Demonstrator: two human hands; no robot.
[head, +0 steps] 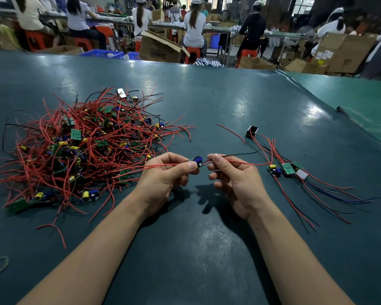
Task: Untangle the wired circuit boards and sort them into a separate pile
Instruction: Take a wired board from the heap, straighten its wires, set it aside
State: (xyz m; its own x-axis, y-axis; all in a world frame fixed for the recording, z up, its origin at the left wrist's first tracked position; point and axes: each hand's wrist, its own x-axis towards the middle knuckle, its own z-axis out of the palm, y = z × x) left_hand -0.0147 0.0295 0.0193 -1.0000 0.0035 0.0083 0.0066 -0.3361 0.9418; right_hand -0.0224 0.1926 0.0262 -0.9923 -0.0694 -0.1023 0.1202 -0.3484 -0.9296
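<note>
Red, floppy leads trail from the light, rigid little circuit board (196,162) you hold above the table (207,249) between the tangled heap (84,142) and sorted pile (288,169), so grip its edges: left hand (163,177) pinching it, right hand (235,179) pinching wires just beside.

open cardboard box (161,50) behind the table: dark brand word printed on its side, upside down, not readable | stacked cartons (330,55) at right: white stickers and a small yellow label, print too small to read | green circuit boards (288,168): no legible marking | no numbers could be read anywhere
</note>
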